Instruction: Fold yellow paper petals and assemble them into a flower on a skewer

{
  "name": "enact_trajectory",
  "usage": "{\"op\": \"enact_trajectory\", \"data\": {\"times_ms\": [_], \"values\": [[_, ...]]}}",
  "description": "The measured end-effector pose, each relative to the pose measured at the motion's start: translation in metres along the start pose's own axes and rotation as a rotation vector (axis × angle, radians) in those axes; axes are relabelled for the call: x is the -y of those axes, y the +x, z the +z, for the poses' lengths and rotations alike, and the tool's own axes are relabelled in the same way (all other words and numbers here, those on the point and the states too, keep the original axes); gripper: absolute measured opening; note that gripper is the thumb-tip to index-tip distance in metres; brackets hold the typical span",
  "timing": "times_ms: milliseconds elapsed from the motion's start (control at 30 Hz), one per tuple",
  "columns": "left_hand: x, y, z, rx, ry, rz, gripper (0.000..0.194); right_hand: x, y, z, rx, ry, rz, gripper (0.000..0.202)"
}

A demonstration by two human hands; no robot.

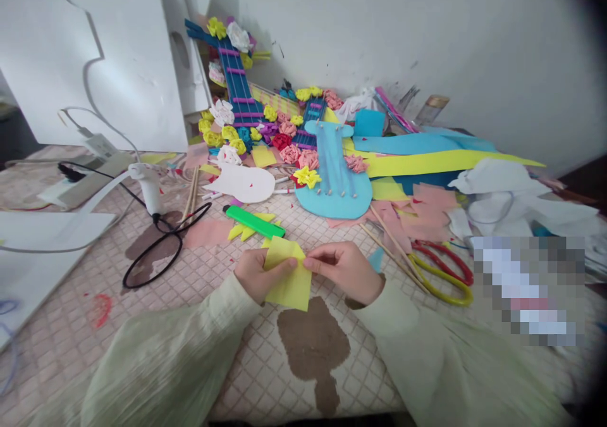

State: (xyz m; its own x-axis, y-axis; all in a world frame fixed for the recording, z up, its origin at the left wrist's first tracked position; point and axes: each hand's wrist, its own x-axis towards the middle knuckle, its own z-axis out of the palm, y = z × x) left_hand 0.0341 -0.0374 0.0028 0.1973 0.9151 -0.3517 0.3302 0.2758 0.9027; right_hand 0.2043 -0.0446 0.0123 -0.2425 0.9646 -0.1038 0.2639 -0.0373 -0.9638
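Observation:
My left hand (258, 274) is closed on a yellow paper sheet (287, 284), its thumb lying across the front. On the sheet's right edge, my right hand (348, 269) pinches near the upper corner with thumb and forefinger. The sheet is held up over the table, and parts of it are hidden by my fingers. Just beyond it lie a green cutter knife (255, 222) and several yellow strips (249, 231). A light blue guitar-shaped cutout (332, 200) with strings and a yellow paper flower (307, 176) rests farther back.
White hot glue gun (150, 190) and black cable (128, 275) stand left. Scissors (443, 288), wooden sticks (396, 250) and pink paper pieces (429, 202) lie right. A dark blue guitar shape with paper flowers (241, 92) leans at the back. A white cutout (244, 183) lies nearer.

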Motion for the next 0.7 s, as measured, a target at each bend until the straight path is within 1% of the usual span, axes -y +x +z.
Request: {"op": "enact_trajectory", "data": {"times_ms": [100,267,367,433,500,567,633,700], "values": [[0.001,0.001,0.001,0.003,-0.023,0.000,0.040,0.000,0.001,-0.001,0.006,-0.004,0.007,0.021],[0.000,0.002,0.000,-0.045,-0.044,0.004,0.038,-0.001,0.001,-0.002,0.051,0.046,0.021,0.021],[-0.001,0.000,0.002,-0.057,-0.014,-0.001,0.037,0.001,0.001,-0.001,0.033,0.094,0.015,0.022],[-0.002,-0.002,0.005,-0.021,-0.010,-0.003,0.034,0.002,0.001,0.000,-0.007,0.121,0.001,0.023],[-0.004,-0.006,0.008,0.049,-0.012,-0.010,0.033,0.003,0.001,0.000,-0.038,0.119,-0.015,0.022],[-0.005,-0.008,0.009,0.124,-0.008,0.002,0.034,0.003,0.001,-0.001,-0.040,0.102,-0.012,0.019],[-0.006,-0.009,0.009,0.166,-0.019,0.048,0.036,0.001,0.002,-0.002,-0.020,0.101,0.015,0.017],[-0.005,-0.006,0.005,0.149,-0.042,0.138,0.035,0.000,0.002,-0.005,0.013,0.113,0.060,0.017]]}}
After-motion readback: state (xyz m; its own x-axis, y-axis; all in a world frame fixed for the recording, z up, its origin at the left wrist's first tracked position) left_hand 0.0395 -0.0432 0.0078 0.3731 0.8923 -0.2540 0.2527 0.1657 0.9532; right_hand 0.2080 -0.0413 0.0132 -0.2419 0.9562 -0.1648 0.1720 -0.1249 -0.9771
